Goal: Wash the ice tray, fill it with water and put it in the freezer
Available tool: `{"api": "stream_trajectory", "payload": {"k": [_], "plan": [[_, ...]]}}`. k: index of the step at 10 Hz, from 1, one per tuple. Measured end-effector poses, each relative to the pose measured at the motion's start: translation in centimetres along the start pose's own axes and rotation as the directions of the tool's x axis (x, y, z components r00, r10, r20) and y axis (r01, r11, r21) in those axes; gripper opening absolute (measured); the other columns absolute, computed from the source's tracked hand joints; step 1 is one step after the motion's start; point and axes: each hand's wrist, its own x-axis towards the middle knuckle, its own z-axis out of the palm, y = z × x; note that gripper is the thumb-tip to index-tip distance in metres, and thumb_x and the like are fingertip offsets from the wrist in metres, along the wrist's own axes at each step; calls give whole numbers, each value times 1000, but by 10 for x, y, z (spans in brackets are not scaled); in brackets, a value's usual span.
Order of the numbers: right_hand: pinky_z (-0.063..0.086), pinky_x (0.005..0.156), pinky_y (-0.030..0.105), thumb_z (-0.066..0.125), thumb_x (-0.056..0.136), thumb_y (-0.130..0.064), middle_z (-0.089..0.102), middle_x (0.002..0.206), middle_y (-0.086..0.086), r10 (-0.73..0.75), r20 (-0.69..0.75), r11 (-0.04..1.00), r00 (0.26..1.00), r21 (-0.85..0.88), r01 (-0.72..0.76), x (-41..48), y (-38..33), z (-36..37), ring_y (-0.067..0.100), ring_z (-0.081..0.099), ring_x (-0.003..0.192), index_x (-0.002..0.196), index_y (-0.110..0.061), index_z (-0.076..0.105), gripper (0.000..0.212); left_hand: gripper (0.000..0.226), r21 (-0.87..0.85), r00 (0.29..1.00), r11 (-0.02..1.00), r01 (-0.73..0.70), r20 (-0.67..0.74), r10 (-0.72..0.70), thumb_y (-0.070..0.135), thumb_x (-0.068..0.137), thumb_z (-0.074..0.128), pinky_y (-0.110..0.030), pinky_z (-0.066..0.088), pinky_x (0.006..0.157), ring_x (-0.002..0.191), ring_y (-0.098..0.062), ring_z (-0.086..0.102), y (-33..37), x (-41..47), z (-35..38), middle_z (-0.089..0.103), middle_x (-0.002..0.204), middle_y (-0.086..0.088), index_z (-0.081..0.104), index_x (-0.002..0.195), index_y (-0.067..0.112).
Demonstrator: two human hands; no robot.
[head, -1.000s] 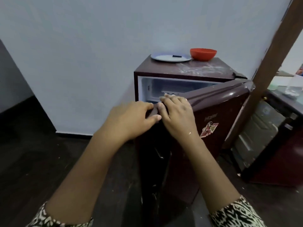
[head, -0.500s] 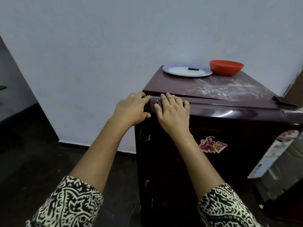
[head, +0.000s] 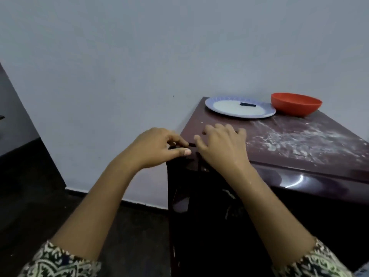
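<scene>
Grey-white wall (head: 119, 66) backs the room and meets a dark floor (head: 30, 196). One maroon fridge (head: 299, 140) stands against the wall, door closed, gloss front, its top streaked with white powder; the ice tray is not in sight. Two hands are at the door's top corner. The left hand (head: 159, 146) bends its fingers over the corner, thumb straight beneath; grip or mere touch, I cannot tell. The right hand (head: 221, 144) spreads loose fingers, holding nothing. One blue-rimmed plate (head: 219, 112) and one red bowl (head: 295, 105) sit at the back, with one small black piece (head: 247, 104) on the plate
</scene>
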Motion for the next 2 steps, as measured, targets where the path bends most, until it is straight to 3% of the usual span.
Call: {"api": "stream_trajectory", "payload": {"k": [1,2], "plan": [[30,88,42,40,93,-39,59,111,6,-52,-59,998,997,-41,50,72,0,-12,27,50,104,111,-15,59,36,39,209,990,978,6,140,-36,60,88,56,-32,50,87,98,-1,62,-5,50,-34,69,107,20,63,120,39],[31,90,42,42,93,-37,56,116,5,-71,-70,996,995,-55,68,132,-4,-14,26,49,106,119,-15,55,37,53,419,999,908,27,24,-40,59,92,49,-36,45,96,121,-11,54,-21,104,-58,57,135,14,45,140,36]]}}
